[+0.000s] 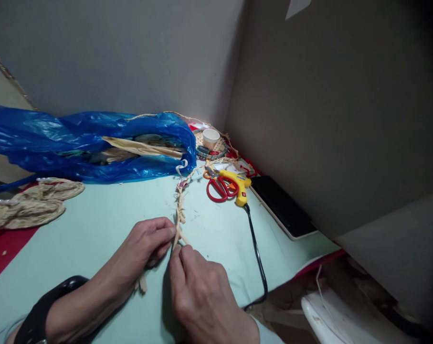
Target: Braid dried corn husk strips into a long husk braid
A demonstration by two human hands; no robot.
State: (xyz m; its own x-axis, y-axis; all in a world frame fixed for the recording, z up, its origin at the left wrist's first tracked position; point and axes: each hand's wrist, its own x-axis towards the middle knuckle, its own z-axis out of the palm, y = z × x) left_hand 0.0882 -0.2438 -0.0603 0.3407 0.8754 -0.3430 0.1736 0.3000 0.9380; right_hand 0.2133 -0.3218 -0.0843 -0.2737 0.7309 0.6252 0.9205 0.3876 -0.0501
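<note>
Well; braid (179,213) in both hands (150,240) (201,284)

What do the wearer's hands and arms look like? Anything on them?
Left hand: no glove visible; a wide, glossy black band circles the forearm, pale sleeve behind it. Right hand: no glove visible; pale cuff at the wrist.

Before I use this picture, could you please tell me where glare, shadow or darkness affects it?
Head view: glare streaks the blue plastic bag; a shadow darkens the pale green tabletop beside the right hand; the upper right corner fades to black.
</note>
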